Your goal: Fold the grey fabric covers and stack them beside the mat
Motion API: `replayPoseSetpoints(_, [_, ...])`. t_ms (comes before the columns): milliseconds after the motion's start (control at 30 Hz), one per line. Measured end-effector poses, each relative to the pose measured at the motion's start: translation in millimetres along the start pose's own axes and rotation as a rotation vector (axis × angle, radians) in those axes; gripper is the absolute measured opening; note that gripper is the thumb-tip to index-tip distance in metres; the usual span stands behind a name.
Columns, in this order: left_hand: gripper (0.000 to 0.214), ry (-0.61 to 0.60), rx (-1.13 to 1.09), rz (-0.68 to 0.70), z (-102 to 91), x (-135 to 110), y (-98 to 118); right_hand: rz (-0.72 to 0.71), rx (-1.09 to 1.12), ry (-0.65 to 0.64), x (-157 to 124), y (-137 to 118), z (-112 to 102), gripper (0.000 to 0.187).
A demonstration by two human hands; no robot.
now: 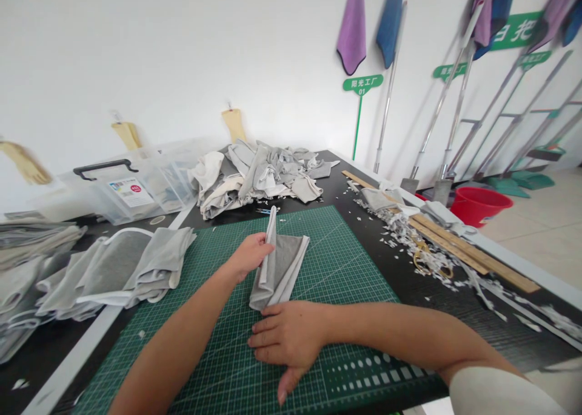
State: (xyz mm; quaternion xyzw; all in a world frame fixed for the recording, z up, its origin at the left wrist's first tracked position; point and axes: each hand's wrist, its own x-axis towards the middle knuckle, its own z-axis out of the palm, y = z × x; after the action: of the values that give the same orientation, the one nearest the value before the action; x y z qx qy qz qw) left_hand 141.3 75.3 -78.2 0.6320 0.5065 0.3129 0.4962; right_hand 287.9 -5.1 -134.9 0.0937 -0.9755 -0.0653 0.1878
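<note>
A grey fabric piece with pale edging is partly folded on the green cutting mat. My left hand pinches the cloth along its left side, where a narrow folded strip stands up. Flat on the mat lies my right hand, fingers spread, palm down, at the near end of the cloth. Its index finger appears to touch the lower edge of the fabric. Just beyond the cloth, a small blue tool, likely thread snips, lies at the mat's far edge.
A heap of grey fabric pieces lies behind the mat. Folded cloths are stacked at the left, before a clear plastic box. To the right are wooden rulers, scissors and scraps. A red bucket stands beyond the table.
</note>
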Motion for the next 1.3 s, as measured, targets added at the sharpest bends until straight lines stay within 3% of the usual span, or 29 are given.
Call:
replayPoseSetpoints(200, [0.02,-0.016,0.169,0.079,16.9,-0.2,0.9,-0.015,-0.049,0.106,1.9,0.7,0.8,0.06])
replayPoseSetpoints(367, [0.023,0.016,0.44,0.112,14.0,-5.2,9.4,0.182,-0.188,0.333,0.2,2.0,-4.8,0.056])
replayPoseSetpoints(467, [0.026,0.043,0.493,0.092,16.9,-3.2,5.1,0.217,-0.247,0.399,-1.4,2.7,-8.9,0.049])
replayPoseSetpoints(600, [0.038,0.065,0.379,0.01,26.3,0.9,-9.5,0.183,-0.247,0.388,-2.3,0.9,-6.1,0.046])
replayPoseSetpoints(767, [0.057,-0.074,0.125,-0.059,32.0,-2.3,-12.3,0.174,-0.229,0.368,-2.8,-0.8,-0.9,0.042])
replayPoseSetpoints(967, [0.04,-0.108,0.174,-0.036,24.2,-4.2,-0.5,0.175,-0.215,0.378,-3.4,-0.3,-0.4,0.043])
replayPoseSetpoints(1167, [0.036,-0.182,0.072,-0.065,27.4,-3.0,-8.2,0.161,-0.21,0.336,-4.6,0.6,0.7,0.042])
replayPoseSetpoints(1300, [0.03,-0.068,-0.006,-0.052,30.9,0.1,-11.8,0.189,-0.205,0.316,-5.3,0.6,0.1,0.042])
